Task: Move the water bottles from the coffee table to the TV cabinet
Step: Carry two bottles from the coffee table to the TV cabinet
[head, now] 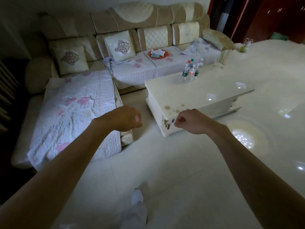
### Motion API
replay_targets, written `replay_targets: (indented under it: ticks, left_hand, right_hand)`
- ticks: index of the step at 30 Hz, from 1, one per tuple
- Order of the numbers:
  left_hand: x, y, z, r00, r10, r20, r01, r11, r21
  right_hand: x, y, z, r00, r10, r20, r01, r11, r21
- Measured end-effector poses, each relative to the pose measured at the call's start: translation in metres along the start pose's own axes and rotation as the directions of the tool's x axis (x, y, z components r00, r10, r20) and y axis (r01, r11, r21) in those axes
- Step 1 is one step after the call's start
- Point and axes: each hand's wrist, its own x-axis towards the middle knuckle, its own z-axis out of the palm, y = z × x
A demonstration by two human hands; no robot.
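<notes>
Several clear water bottles [191, 71] with green, red and white caps stand in a cluster on the far part of the white coffee table [184, 95]. Both of my arms reach forward at waist height, well short of the bottles. My left hand [127, 119] is curled into a fist over the edge of the sofa's chaise and holds nothing. My right hand [189, 121] is also curled into a fist, empty, just in front of the table's near corner. The TV cabinet is out of view.
An L-shaped beige sofa [135, 47] with a pink-flowered quilt [77, 109] runs along the left and back. An orange plate [157, 53] with papers lies on its seat. Glossy white tile floor [181, 171] spreads to the right. My foot [137, 197] shows below.
</notes>
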Motion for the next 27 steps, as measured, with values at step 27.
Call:
replay_targets:
  ticks: [27]
  left_hand:
    - [0.286,-0.184,-0.112,0.994,0.086,0.068,-0.085,0.996,-0.019]
  right_hand:
    - [0.330,-0.034,-0.074,0.999,0.033,-0.024,-0.035,0.997,-0.075]
